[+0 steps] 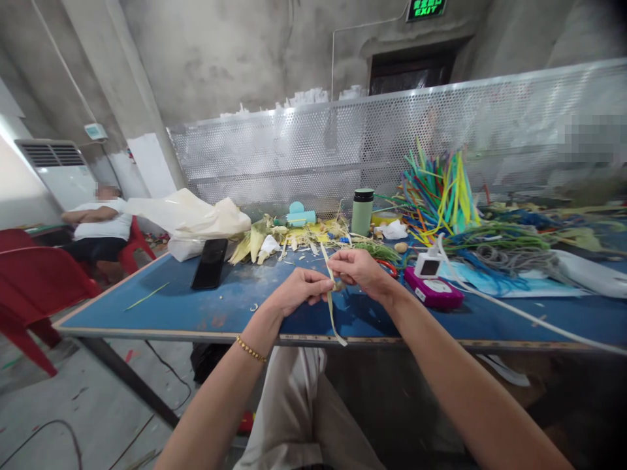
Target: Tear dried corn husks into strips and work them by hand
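Two hands work at one pale, flat strip (330,308), which sits above the front edge of the blue table (161,313). Its upper end points up past the fingertips; its lower end hangs down and curls near the table edge.

Finger state: our left hand (307,287) has thumb and forefinger closed narrowly on the strip near its middle. Our right hand (358,269) pinches just above, its fingertips close together at the strip. A small tan shape shows between the fingertips; we cannot tell whether it is a separate piece.

For good handling, we should treat the left pinch as the anchor and make small adjustments with the right. The two pinches should lie near each other, so that the short span between them does not buckle. Pressure should be firm but light: the strip looks thin and could crease or split. We should let the lower end hang free of the table edge, since a snag there might twist the strip. Both wrists should stay low and relaxed, so that the fingertips do the fine work.
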